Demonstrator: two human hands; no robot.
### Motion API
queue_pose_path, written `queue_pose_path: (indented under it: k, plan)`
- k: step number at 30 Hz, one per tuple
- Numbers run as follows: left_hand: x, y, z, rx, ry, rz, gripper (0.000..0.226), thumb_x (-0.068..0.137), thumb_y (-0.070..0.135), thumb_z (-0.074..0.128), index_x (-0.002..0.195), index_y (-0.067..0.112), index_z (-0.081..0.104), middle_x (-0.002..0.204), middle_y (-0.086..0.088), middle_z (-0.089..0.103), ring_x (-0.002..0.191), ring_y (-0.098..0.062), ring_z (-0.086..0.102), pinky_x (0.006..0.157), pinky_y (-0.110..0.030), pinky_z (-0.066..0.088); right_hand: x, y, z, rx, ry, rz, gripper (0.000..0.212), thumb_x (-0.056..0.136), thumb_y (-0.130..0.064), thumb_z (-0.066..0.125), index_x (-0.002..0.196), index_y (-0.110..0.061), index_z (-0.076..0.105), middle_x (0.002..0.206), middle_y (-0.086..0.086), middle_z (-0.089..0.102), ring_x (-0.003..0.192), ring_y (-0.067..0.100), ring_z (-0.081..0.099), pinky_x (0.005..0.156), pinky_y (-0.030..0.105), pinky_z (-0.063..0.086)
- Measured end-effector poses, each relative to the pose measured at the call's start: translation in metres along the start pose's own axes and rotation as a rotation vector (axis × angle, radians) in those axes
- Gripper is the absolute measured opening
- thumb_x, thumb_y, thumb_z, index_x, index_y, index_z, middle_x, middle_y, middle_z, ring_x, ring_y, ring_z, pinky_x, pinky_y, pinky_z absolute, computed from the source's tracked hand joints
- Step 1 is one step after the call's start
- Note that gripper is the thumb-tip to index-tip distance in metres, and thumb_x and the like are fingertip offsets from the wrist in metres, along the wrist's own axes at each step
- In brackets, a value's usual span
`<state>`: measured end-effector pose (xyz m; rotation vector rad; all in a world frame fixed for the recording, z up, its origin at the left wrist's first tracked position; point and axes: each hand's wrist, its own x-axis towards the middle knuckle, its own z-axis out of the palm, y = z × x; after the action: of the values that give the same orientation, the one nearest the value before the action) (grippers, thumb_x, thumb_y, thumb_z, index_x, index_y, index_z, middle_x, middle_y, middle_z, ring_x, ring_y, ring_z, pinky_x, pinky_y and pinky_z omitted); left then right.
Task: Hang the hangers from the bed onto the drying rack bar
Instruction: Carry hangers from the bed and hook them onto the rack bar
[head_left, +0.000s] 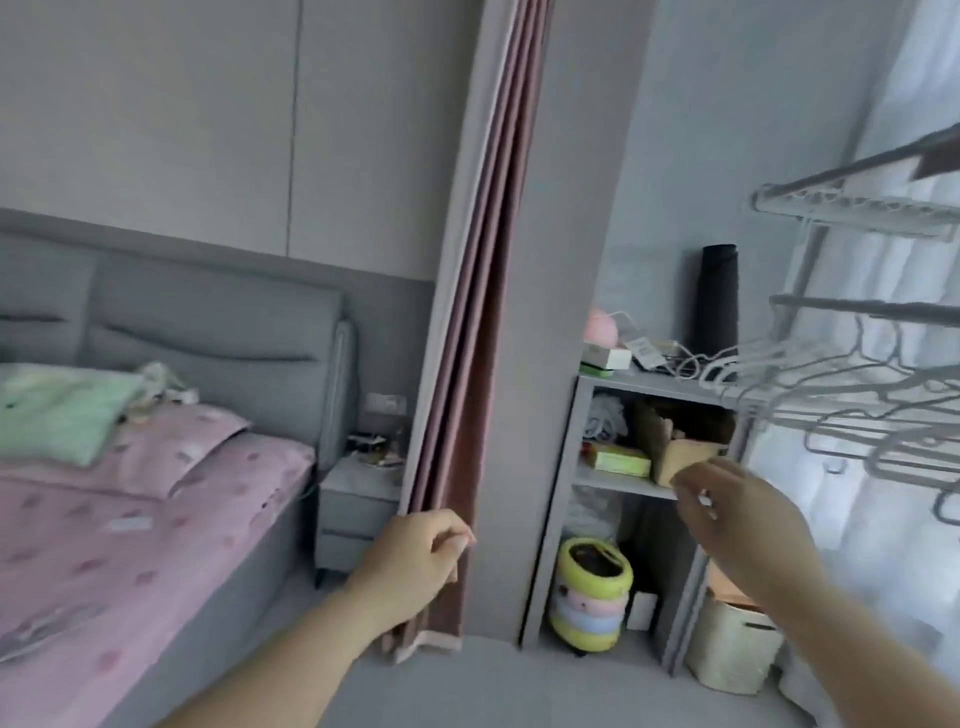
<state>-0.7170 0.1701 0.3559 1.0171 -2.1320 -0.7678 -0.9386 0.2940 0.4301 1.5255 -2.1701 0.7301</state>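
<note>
At far left, the bed (130, 499) w/ pink sheet and a green pillow (62, 410); no hangers visible on the part of it in view, though a small blurred clutter sits near the headboard and I can't tell what it is. Nightstand (358, 499) beside it, then the pink curtain (483, 364) hanging in folds.

Left hand (410, 561) is low, just in front of the curtain's lower edge, fingers curled loosely inward, grip holding nothing. Right hand (737, 525) is raised in front of the shelf unit (587, 467), fingers bent and partly spread, also empty, motion-blurred.

At right, the drying rack bar (862, 307) carries a row of pale hangers (841, 395) already hooked on, bunched close and tilted.

Judgement: both hands look free, so the next fetch from the bed seems due. Risks: right arm is near the hung row, so a quick turn could swipe hangers off the bar or tangle them; left hand could snag the curtain. Shelf-top cables are also close to the hanger ends.
</note>
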Motion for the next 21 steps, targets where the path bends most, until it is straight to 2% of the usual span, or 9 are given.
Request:
queue_pose_path:
  k: [3,6,9,11,13,16,19,21]
  plan:
    - [-0.053,-0.086,-0.060,0.060,0.060,-0.242,0.031,0.094,0.018,0.045,0.069,0.035,0.050,0.055,0.011,0.054,0.059,-0.002,0.050,0.066,-0.022,0.041,-0.006,-0.077,0.063,0.098,-0.146,-0.099,0.013,0.085,-0.008,0.058,0.089,-0.005,0.070,0.091,0.010,0.066,0.078,0.031,0.062,0.062,0.034,0.046]
    - [-0.116,-0.161,-0.108,0.122,0.145,-0.458,0.035,0.094,0.017,0.043,0.065,0.036,0.044,0.061,0.010,0.053,0.060,0.001,0.049,0.062,-0.015,0.038,-0.016,-0.154,0.123,0.181,-0.306,-0.193,0.016,0.087,-0.012,0.056,0.094,-0.009,0.070,0.093,0.005,0.065,0.080,0.028,0.062,0.064,0.032,0.044]
    - [-0.182,-0.220,-0.146,0.156,0.246,-0.695,0.037,0.092,0.015,0.044,0.063,0.037,0.042,0.066,0.014,0.051,0.070,-0.008,0.053,0.071,-0.022,0.041,-0.030,-0.234,0.177,0.215,-0.496,-0.288,0.017,0.091,-0.017,0.050,0.094,-0.012,0.066,0.093,0.003,0.066,0.087,0.027,0.063,0.062,0.024,0.040]
    - [-0.222,-0.253,-0.168,0.170,0.323,-0.835,0.036,0.092,0.016,0.045,0.062,0.037,0.042,0.066,0.015,0.052,0.079,-0.015,0.056,0.074,-0.026,0.043,-0.042,-0.286,0.209,0.210,-0.625,-0.362,0.017,0.093,-0.020,0.044,0.091,-0.014,0.060,0.092,0.004,0.064,0.088,0.026,0.063,0.068,0.026,0.047]
    - [-0.260,-0.281,-0.189,0.180,0.416,-0.946,0.036,0.093,0.018,0.046,0.062,0.037,0.042,0.067,0.014,0.053,0.080,-0.017,0.057,0.069,-0.025,0.040,-0.054,-0.337,0.240,0.167,-0.705,-0.457,0.019,0.095,-0.023,0.040,0.094,-0.017,0.058,0.106,0.006,0.062,0.100,0.024,0.061,0.079,0.026,0.046]
    - [-0.304,-0.321,-0.215,0.200,0.512,-1.083,0.033,0.094,0.020,0.045,0.064,0.034,0.042,0.071,0.007,0.055,0.076,-0.018,0.054,0.059,-0.025,0.036,-0.073,-0.406,0.286,0.162,-0.790,-0.573,0.028,0.096,-0.025,0.039,0.112,-0.016,0.060,0.122,0.002,0.059,0.110,0.021,0.056,0.086,0.025,0.043]
    - [-0.334,-0.365,-0.234,0.217,0.553,-1.204,0.028,0.094,0.021,0.044,0.070,0.036,0.042,0.089,0.002,0.063,0.080,-0.015,0.054,0.067,-0.023,0.038,-0.091,-0.470,0.335,0.171,-0.879,-0.694,0.029,0.096,-0.024,0.037,0.116,-0.018,0.057,0.124,0.000,0.058,0.113,0.018,0.054,0.089,0.025,0.043]
    - [-0.344,-0.394,-0.243,0.231,0.559,-1.264,0.017,0.095,0.022,0.043,0.083,0.033,0.048,0.106,0.002,0.065,0.090,-0.012,0.057,0.072,-0.021,0.039,-0.100,-0.510,0.370,0.203,-0.949,-0.762,0.029,0.096,-0.025,0.037,0.118,-0.022,0.055,0.124,-0.005,0.057,0.115,0.014,0.052,0.089,0.022,0.043]
